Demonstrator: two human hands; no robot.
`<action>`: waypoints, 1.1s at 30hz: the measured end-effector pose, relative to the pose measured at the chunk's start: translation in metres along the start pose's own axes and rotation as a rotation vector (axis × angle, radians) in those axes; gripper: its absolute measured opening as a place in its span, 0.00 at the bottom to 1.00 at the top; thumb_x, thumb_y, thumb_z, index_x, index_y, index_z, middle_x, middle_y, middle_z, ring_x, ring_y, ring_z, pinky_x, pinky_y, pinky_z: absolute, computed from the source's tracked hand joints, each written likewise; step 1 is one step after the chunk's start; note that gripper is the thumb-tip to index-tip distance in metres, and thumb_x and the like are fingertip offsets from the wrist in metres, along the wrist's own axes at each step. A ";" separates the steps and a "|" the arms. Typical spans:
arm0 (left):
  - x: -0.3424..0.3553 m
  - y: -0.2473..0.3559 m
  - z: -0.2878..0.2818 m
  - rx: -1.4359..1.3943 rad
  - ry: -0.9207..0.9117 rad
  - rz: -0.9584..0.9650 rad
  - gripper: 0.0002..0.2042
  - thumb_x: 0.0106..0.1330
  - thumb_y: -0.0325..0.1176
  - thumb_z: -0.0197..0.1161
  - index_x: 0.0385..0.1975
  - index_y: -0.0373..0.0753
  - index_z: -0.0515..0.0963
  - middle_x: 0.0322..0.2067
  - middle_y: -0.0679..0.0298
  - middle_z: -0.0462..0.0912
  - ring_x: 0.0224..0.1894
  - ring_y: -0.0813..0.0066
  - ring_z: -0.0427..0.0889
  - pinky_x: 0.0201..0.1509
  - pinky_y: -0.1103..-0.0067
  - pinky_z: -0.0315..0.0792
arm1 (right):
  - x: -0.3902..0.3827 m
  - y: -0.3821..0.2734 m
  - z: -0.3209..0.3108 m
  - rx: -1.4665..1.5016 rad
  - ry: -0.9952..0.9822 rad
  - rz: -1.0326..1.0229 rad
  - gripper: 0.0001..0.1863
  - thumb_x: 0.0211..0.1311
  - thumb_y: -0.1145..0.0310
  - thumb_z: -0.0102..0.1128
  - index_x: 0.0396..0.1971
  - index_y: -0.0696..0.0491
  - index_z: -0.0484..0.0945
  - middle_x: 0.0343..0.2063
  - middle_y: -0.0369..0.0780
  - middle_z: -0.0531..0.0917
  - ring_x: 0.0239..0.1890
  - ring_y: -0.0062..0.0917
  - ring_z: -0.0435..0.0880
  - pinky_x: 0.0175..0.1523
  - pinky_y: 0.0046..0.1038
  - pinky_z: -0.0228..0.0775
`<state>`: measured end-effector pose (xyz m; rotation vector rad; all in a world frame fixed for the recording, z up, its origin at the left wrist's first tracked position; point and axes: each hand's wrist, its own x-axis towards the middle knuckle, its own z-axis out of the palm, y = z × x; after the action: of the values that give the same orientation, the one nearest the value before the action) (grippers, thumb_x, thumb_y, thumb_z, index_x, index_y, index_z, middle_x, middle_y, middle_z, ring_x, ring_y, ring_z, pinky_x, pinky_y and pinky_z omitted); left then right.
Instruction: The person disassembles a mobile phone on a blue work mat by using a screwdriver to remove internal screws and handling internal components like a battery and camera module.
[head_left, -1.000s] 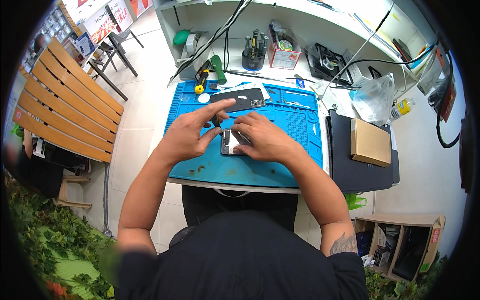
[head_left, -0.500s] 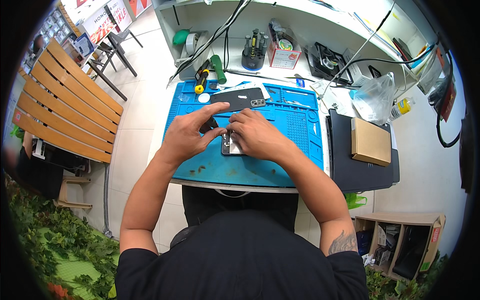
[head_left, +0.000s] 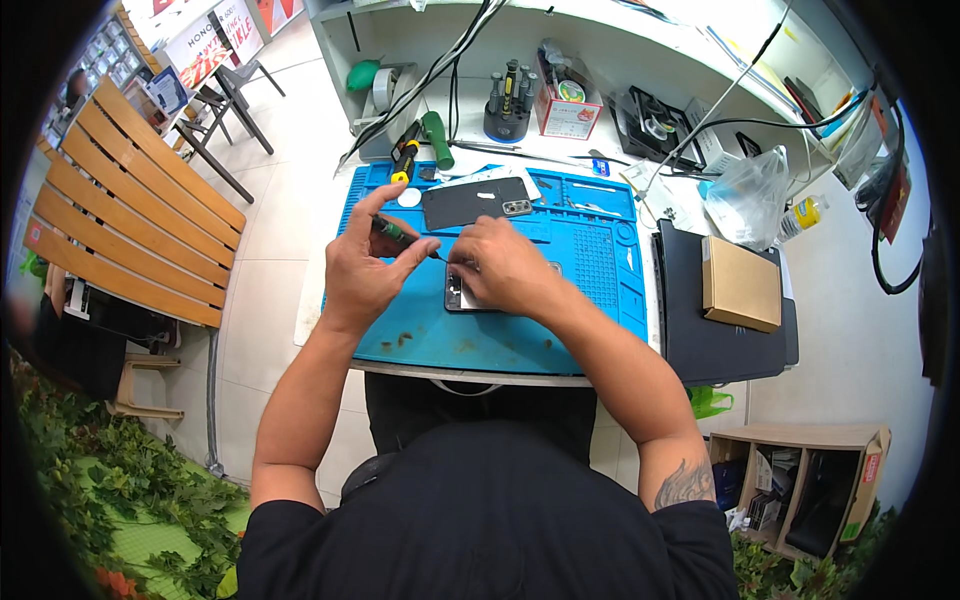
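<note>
My left hand point(head_left: 362, 270) is closed on a small screwdriver point(head_left: 395, 232) with a black-and-green handle, held slanted, its thin shaft pointing toward my right fingertips. My right hand point(head_left: 505, 265) rests over an opened phone point(head_left: 454, 297) with bare inner parts showing, fingers curled at its top-left area; whatever they pinch is hidden. The phone lies on a blue silicone work mat point(head_left: 600, 320) with stains near its front. Just above my hands, a black phone point(head_left: 460, 208) lies back up, camera block at the right.
Screwdrivers point(head_left: 405, 160), a green cylinder point(head_left: 438, 140) and a bit holder point(head_left: 505, 120) stand or lie behind. At right are a cardboard box point(head_left: 742, 283) on dark flat items, a plastic bag point(head_left: 750, 195), a bottle point(head_left: 800, 218) and hanging cables. A slatted wooden bench point(head_left: 130, 200) is left.
My left hand has shifted slightly right and tilted up, uncovering more of the screwdriver between its fingers. My right fingers have moved slightly over the phone's top-left area.
</note>
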<state>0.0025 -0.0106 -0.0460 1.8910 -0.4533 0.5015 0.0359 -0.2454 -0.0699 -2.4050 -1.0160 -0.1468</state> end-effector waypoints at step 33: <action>0.034 0.004 0.005 0.186 -0.475 -0.027 0.31 0.69 0.19 0.80 0.71 0.47 0.80 0.48 0.61 0.93 0.49 0.68 0.95 0.57 0.73 0.88 | -0.026 0.023 -0.009 -0.054 0.022 0.094 0.06 0.66 0.72 0.74 0.39 0.52 0.97 0.37 0.42 0.92 0.46 0.42 0.88 0.55 0.45 0.80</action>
<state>0.0300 -0.0191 -0.0261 2.1963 -0.7078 0.0694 0.0340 -0.2800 -0.0797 -2.4896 -0.8979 -0.1684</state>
